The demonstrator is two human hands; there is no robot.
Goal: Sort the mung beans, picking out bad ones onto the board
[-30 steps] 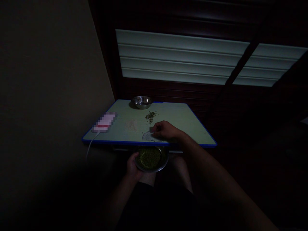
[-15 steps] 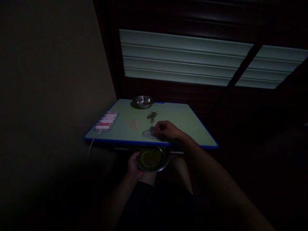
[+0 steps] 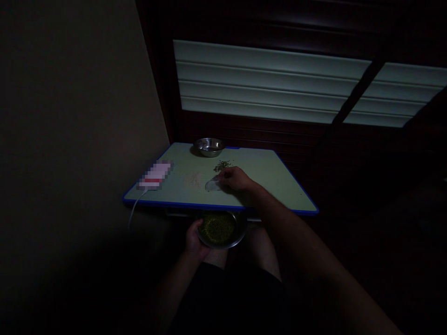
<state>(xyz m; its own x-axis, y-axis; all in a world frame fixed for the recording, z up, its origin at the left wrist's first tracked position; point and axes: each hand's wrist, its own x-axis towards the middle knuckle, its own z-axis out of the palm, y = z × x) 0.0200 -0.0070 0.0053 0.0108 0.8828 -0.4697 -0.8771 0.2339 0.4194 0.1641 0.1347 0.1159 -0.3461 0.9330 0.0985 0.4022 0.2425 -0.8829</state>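
My left hand (image 3: pixel 195 242) grips the left rim of a metal bowl (image 3: pixel 240 236), held below the table's front edge. Small green beans (image 3: pixel 218 229), like mung beans, lie in that bowl. Over the table, my right hand (image 3: pixel 235 178) is closed on a thin see-through plastic piece (image 3: pixel 212 184); its exact kind is unclear in the dim light. The piece lies low against the tabletop. Just beyond my right fingers is a small heap of loose beans (image 3: pixel 222 165). To the left of the plastic piece spreads a patch of pale grains (image 3: pixel 194 180).
A second metal bowl (image 3: pixel 209 148) stands at the back of the pale green table (image 3: pixel 268 186), which has a blue rim. On the left lies a blurred-out phone-like thing (image 3: pixel 155 175) with a white cable (image 3: pixel 132 214) over the edge. A wall and slatted doors enclose the table.
My right hand has moved slightly left and away from me with the plastic piece, now partly covering the near side of the bean heap. My left hand and its bowl stay nearly still.
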